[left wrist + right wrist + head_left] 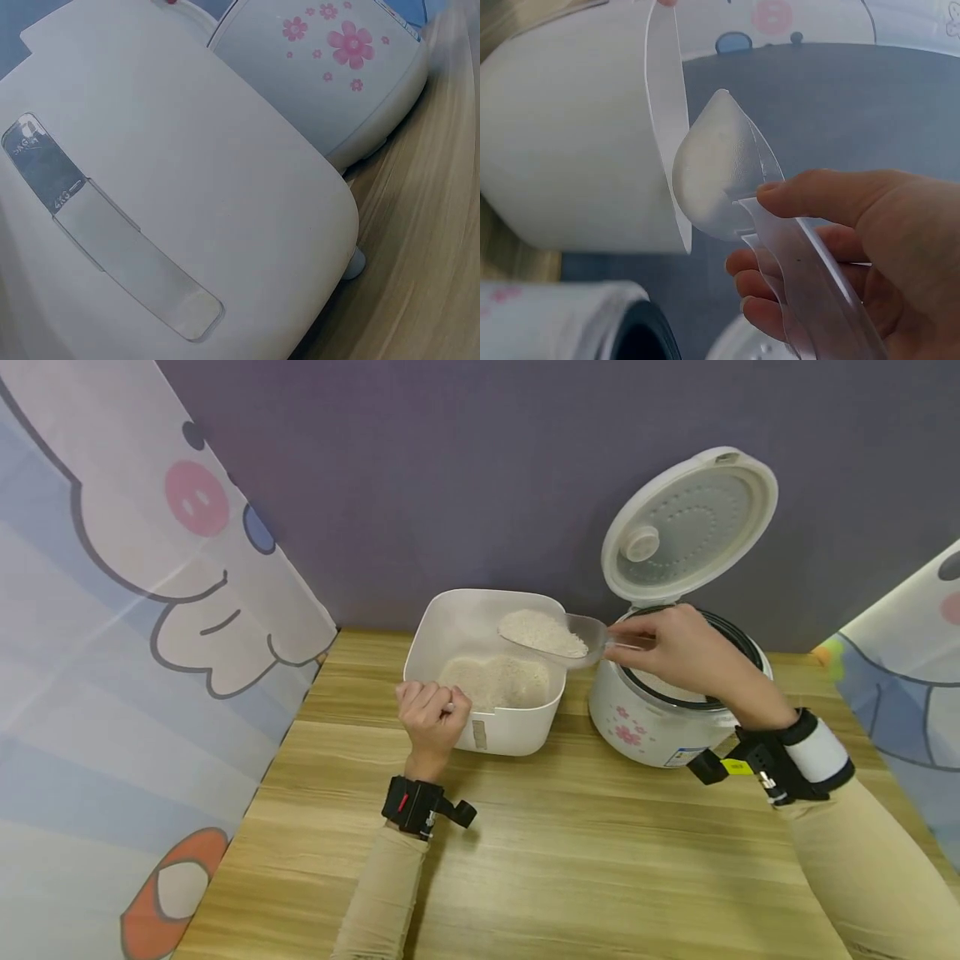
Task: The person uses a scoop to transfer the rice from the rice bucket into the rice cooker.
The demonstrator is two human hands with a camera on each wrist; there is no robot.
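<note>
At the clock's centre we see a white container [521,737], off-white rice [495,683] and a colourless scoop [591,635]. At 3 o'clock is a white cooker [654,743] printed with pink flowers [628,737]; its lid [708,514], at 2, is white with a greyish inner face. The wall [450,468] at 12 is purplish grey; the tabletop [540,868] at 6 has yellow-brown wood grain. At 9, we find a sheet [60,660] in pale blue and white, patterned with a pink-snouted, grey-outlined cartoon. The sleeves [382,893], at 7 and 4, are beige.
</note>
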